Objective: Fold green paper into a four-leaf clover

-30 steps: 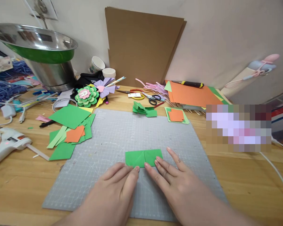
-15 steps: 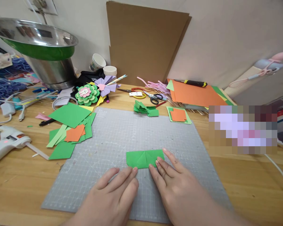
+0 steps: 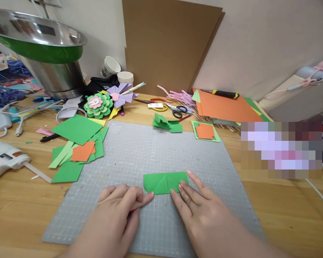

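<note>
A green folded paper strip (image 3: 161, 182) with crease lines lies on the grey cutting mat (image 3: 140, 150). At its lower left corner, my left hand (image 3: 121, 211) touches the edge with one fingertip while its other fingers are curled. The fingers of my right hand (image 3: 201, 208) are spread and rest flat on the right end of the strip. A crumpled green folded piece (image 3: 167, 123) sits at the mat's far edge.
Green and orange paper pieces (image 3: 78, 130) overlap the mat's left side. A glue gun (image 3: 8, 157) is at the far left. Scissors (image 3: 177, 110) lie beyond the mat. An orange sheet (image 3: 228, 107) and a cutter (image 3: 223, 94) are at the back right.
My left hand has shifted left and its fingers have curled, leaving one fingertip at the strip's lower edge. My right hand stays on the strip. The view has shifted slightly.
</note>
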A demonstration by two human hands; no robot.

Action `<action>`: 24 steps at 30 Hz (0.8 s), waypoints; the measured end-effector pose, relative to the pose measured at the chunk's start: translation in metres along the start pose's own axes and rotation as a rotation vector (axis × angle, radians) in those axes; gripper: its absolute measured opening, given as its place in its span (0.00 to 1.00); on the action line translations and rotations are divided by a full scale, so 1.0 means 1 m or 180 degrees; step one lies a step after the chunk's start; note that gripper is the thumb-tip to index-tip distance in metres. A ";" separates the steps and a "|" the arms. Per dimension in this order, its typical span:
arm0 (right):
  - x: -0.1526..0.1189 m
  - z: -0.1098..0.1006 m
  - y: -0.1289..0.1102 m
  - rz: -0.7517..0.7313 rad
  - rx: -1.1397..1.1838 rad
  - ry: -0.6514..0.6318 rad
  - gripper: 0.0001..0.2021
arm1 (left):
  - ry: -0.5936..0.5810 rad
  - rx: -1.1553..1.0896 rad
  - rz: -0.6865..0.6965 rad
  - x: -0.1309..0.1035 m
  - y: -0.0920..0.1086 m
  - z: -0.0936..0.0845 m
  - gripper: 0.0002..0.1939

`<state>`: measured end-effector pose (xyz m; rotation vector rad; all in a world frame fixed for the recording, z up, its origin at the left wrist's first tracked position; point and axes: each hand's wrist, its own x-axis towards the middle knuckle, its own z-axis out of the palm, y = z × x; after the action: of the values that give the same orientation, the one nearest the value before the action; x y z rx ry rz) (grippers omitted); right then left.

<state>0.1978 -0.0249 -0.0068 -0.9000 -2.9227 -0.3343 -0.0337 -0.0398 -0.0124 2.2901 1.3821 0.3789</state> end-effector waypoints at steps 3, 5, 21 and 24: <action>0.001 -0.001 0.003 -0.0022 0.0027 -0.0011 0.20 | 0.0013 -0.0096 -0.0082 0.002 -0.001 -0.003 0.16; 0.002 -0.003 0.005 -0.0017 0.0088 -0.0082 0.20 | 0.0114 -0.0102 -0.0166 0.006 0.002 -0.007 0.13; 0.000 -0.001 0.023 0.0569 0.1477 0.0331 0.16 | -0.0224 0.0885 0.0825 0.051 0.027 0.012 0.08; -0.007 -0.004 0.041 0.1047 0.2171 0.0634 0.19 | -0.0223 0.0691 0.0605 0.059 0.026 0.009 0.05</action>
<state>0.2271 0.0035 0.0044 -1.0997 -2.3678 0.5266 0.0177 0.0000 -0.0072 2.5957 1.2273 0.2124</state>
